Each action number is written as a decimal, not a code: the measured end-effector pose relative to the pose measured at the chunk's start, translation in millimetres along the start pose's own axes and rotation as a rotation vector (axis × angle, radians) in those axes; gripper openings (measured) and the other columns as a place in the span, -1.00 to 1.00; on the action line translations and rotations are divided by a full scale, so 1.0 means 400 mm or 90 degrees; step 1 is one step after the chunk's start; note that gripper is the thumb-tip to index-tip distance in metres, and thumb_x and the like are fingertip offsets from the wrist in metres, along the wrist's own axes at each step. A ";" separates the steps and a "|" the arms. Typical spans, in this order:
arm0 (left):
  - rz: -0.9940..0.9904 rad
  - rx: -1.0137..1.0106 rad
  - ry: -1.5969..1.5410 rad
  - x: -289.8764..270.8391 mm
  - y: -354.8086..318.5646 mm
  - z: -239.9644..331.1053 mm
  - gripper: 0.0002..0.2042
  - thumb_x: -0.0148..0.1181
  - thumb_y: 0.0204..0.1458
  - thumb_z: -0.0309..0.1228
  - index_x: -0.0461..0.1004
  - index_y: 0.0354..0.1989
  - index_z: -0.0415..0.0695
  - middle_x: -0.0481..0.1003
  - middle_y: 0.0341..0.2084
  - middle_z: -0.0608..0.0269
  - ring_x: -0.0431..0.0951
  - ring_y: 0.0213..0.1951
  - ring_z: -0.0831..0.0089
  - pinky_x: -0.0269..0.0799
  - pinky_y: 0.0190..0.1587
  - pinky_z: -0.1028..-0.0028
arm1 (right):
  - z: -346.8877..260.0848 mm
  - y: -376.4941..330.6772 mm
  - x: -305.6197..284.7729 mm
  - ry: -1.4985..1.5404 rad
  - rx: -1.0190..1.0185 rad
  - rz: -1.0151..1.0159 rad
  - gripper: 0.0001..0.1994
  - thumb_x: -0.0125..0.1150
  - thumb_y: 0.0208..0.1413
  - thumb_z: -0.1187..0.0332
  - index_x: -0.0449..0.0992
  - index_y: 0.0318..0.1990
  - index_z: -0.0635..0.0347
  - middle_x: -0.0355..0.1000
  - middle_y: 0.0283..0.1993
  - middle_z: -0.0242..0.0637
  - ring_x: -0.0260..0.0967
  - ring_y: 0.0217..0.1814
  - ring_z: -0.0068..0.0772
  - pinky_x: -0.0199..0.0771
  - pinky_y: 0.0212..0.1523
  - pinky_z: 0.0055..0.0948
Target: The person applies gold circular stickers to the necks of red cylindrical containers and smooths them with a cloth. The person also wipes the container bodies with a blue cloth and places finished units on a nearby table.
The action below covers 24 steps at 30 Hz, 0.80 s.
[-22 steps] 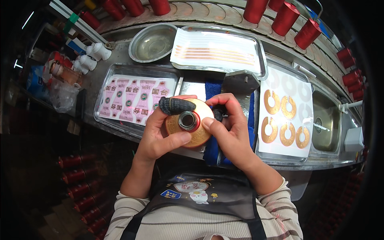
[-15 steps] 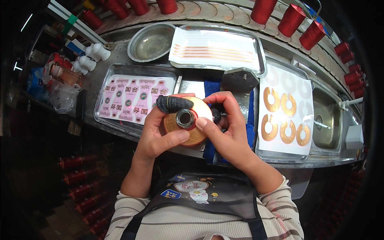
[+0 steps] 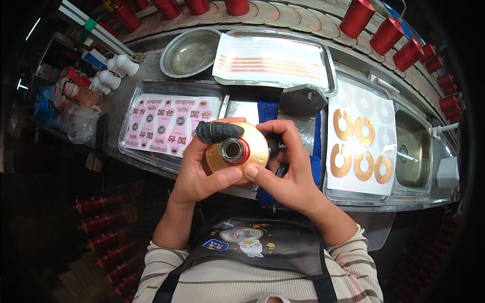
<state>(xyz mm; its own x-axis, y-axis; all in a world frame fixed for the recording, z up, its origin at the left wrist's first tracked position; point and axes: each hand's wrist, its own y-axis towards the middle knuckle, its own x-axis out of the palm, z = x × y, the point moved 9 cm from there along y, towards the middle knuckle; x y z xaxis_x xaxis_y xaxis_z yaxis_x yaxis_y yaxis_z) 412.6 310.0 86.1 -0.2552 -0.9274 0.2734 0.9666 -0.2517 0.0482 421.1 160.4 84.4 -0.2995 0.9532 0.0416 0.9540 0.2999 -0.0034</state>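
Both hands clasp a gold-shouldered bottle (image 3: 236, 151) mouth-up, left hand (image 3: 202, 169) cradling it while the right hand (image 3: 285, 169) presses its gold collar label, ring label sheet (image 3: 359, 146) lying just right.

Gold bottle (image 3: 236, 151) shifted slightly lower-left betw. hands; right thumb (image 3: 255, 172) slid further under rim.

The gold bottle's (image 3: 237, 151) body is hidden behind both hands. The right hand (image 3: 283, 171) covers part of the blue cloth (image 3: 268, 108). Red bottles (image 3: 237, 6) are cut off by the top edge.
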 end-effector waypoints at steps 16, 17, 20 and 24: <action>0.046 -0.049 0.049 0.000 -0.004 -0.006 -0.27 0.41 -0.18 -0.26 0.33 0.24 -0.22 0.34 0.24 -0.07 0.45 0.19 0.22 0.38 0.23 0.24 | 0.028 0.012 0.002 0.136 0.029 -0.036 -0.48 0.37 0.04 0.36 0.32 0.14 0.25 0.28 0.07 -0.35 0.36 -0.09 -0.69 0.41 -0.37 -0.76; 0.047 -0.052 0.050 -0.002 -0.004 -0.006 -0.27 0.42 -0.17 -0.26 0.33 0.25 -0.21 0.34 0.25 -0.06 0.45 0.19 0.22 0.38 0.23 0.24 | 0.030 0.012 0.003 0.153 0.042 -0.033 -0.49 0.37 0.04 0.37 0.32 0.13 0.25 0.28 0.07 -0.35 0.36 -0.13 -0.71 0.39 -0.40 -0.76; 0.000 -0.014 -0.008 0.001 -0.005 -0.003 -0.35 0.39 -0.07 -0.48 0.31 0.26 -0.22 0.35 0.23 0.08 0.43 0.19 0.35 0.35 0.25 0.32 | 0.036 0.011 -0.002 0.147 0.077 -0.030 -0.52 0.35 0.04 0.38 0.33 0.11 0.23 0.33 -0.02 -0.37 0.31 -0.34 -0.76 0.28 -0.50 -0.75; -0.028 -0.025 0.001 0.002 0.001 0.001 -0.32 0.44 -0.08 -0.44 0.30 0.28 -0.19 0.37 0.19 0.15 0.40 0.21 0.38 0.31 0.28 0.32 | 0.111 0.036 -0.085 0.248 0.208 0.099 -0.78 0.20 0.18 0.25 0.52 -0.12 0.18 0.39 -0.28 -0.40 0.29 -0.57 -0.67 0.22 -0.56 -0.62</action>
<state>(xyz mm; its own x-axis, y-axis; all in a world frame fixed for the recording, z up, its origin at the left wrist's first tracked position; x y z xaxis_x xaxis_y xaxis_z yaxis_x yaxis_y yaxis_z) 413.0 309.4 86.7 -0.2974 -0.9158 0.2700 0.9528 -0.3027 0.0228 444.1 134.2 38.5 -0.0676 0.9212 0.3831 0.9134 0.2116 -0.3478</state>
